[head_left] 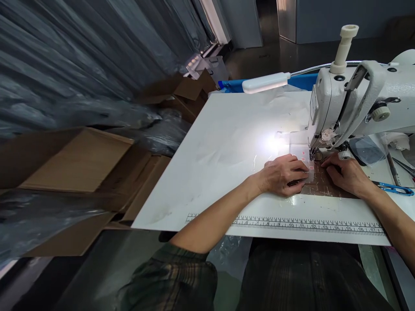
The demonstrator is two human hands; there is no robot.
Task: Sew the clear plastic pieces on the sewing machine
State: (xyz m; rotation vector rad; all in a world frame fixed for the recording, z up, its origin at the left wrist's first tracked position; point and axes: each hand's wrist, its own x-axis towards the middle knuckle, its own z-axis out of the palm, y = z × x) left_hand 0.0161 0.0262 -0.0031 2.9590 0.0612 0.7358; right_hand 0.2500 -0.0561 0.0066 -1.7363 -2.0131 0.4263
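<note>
My left hand (282,175) lies palm down on a small clear plastic piece (304,160) with pink marks, fingers pressed together on it just left of the needle. My right hand (345,173) rests on the other side, fingers curled near the presser foot (317,155) of the white sewing machine (356,101). Both hands sit on the white sewing table (227,142). The clear piece runs under the machine head, partly washed out by the lamp glare.
A white lamp (266,82) on a gooseneck shines on the table. Blue thread snips (394,188) lie right of my right hand. A printed ruler (308,223) runs along the table's front edge. Open cardboard boxes (78,162) and plastic sheeting stand at the left.
</note>
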